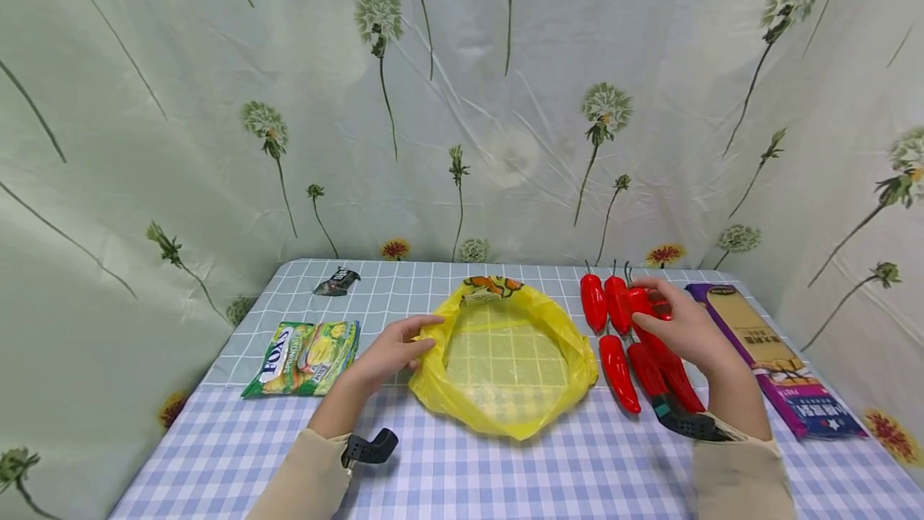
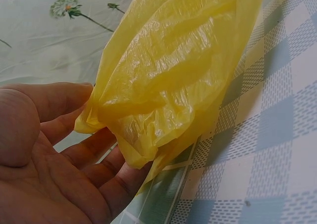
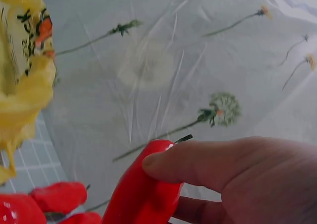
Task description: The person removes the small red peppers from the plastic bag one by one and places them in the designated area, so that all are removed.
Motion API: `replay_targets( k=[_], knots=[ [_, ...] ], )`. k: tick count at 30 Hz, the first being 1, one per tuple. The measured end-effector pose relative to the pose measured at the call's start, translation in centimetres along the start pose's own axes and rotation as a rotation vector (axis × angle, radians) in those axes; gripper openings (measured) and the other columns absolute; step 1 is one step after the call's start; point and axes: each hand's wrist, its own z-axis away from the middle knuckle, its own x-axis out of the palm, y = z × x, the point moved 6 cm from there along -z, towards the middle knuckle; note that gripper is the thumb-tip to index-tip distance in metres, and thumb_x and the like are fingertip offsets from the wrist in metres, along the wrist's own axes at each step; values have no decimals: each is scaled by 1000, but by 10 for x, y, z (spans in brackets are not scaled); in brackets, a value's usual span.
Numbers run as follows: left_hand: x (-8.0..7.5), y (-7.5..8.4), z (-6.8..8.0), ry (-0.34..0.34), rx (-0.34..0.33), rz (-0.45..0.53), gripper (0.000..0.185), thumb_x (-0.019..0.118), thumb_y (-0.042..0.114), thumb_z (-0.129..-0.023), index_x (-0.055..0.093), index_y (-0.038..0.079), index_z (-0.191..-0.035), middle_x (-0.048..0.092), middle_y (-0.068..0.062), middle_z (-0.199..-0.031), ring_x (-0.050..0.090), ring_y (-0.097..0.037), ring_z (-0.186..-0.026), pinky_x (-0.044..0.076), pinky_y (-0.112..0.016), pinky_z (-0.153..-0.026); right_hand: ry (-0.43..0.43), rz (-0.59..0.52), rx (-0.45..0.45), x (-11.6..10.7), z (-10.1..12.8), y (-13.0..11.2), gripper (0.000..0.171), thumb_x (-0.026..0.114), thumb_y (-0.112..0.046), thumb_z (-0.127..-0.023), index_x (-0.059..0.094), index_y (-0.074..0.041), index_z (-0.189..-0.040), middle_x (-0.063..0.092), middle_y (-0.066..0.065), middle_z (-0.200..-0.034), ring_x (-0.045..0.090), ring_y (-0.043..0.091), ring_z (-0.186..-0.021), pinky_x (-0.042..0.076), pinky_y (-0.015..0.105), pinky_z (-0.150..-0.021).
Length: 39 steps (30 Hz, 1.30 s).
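A yellow plastic bag (image 1: pixel 583 359) lies with its mouth spread wide in the middle of the table. At its left rim, my left hand (image 1: pixel 390 353) pinches the thin film between thumb and forefinger; the left wrist view shows the crinkled side of the bag (image 2: pixel 163 75) beside the other fingers. To the right of the bag, my right hand (image 1: pixel 689 327) holds a red chili pepper (image 3: pixel 141 189) near its dark stem, thumb on top. Several more red chili peppers (image 1: pixel 618 374) lie in two rows around and below that hand, some partly covered by it.
On the left lies a green Fox's candy packet (image 1: pixel 306 359), with a small black wrapper (image 1: pixel 337 282) behind it. A long purple and tan food package (image 1: pixel 776 359) lies along the right edge. A flowered curtain (image 1: pixel 505 159) hangs behind the checkered tablecloth (image 1: pixel 491 476).
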Motion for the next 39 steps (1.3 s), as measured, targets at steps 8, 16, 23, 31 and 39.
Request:
replay_targets(
  k=[8,16,23,31,39],
  knots=[
    [0,-1,-1,-3,-7,-1,41,59,16,-100,56,19,-141,54,-13,-143,53,-13,-72,48,-24,-65,-21,-22,93,-6,-1,24,64,61,-23,-98,33,-4,-152,42,33,-142,44,53,-126,56,57,-88],
    [0,-1,-2,-7,-5,0,42,58,16,-100,55,17,-142,53,-14,-143,52,-13,-71,48,-23,-64,-14,-32,120,-9,-2,46,64,61,-22,-97,31,-1,-150,40,36,-143,43,55,-125,55,58,-89],
    [1,-2,-1,-7,-6,0,42,58,16,-100,55,17,-142,54,-14,-143,53,-12,-72,48,-24,-65,1,-23,157,-11,-1,59,62,60,-20,-98,31,1,-149,38,38,-143,40,56,-126,55,58,-88],
    [1,-2,0,-15,3,0,42,58,16,-101,54,15,-143,53,-16,-143,51,-13,-71,47,-24,-63,-4,5,181,-15,1,69,63,60,-20,-97,32,3,-148,37,38,-142,39,56,-126,53,61,-90],
    [1,-2,-2,-12,0,7,42,59,16,-100,56,17,-142,53,-15,-143,49,-13,-66,47,-24,-62,-60,1,236,-20,3,87,65,60,-22,-97,31,7,-147,35,42,-139,41,56,-123,55,57,-87]
  ],
)
